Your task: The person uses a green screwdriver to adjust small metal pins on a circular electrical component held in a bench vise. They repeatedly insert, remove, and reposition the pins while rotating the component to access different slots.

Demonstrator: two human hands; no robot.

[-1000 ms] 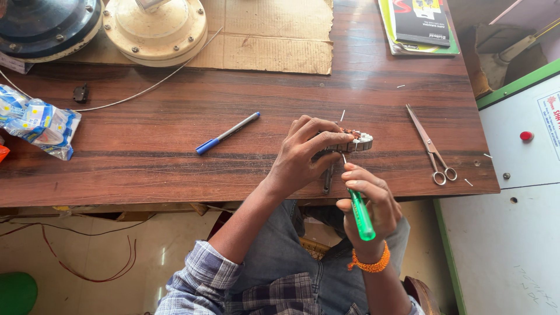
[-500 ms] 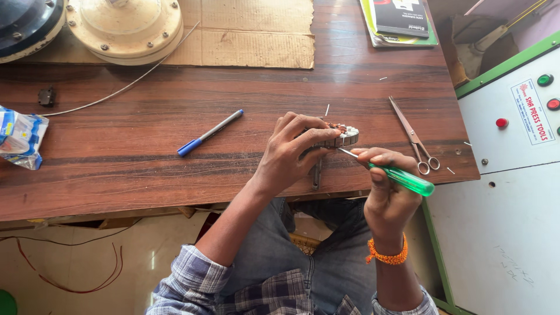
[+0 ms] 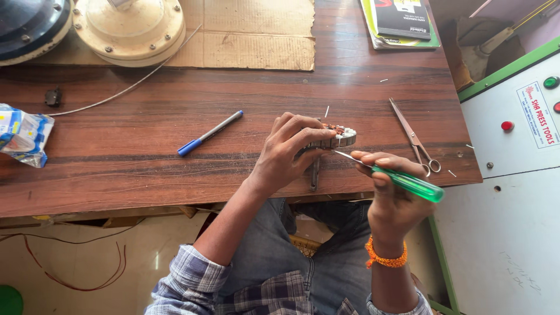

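Note:
My left hand [image 3: 289, 153] grips a small round metal stator with copper windings [image 3: 339, 135], holding it down near the front edge of the wooden table [image 3: 146, 169]. My right hand [image 3: 392, 195] holds a green-handled screwdriver [image 3: 408, 183], and its metal tip touches the lower side of the stator. A dark metal tool [image 3: 315, 174] lies on the table under my left hand, partly hidden.
A blue pen [image 3: 209, 133] lies left of my hands and scissors [image 3: 416, 140] to the right. Cardboard [image 3: 256, 35], a cream round motor cover [image 3: 131, 26], a dark round cover [image 3: 26, 26], a thin wire [image 3: 125, 88], books [image 3: 402, 23] and a plastic packet [image 3: 23, 134] sit farther back. A white machine cabinet [image 3: 513, 151] stands at right.
My right hand swung the screwdriver from pointing down off the table to lying sideways with its tip against the stator. My left hand stayed on the stator.

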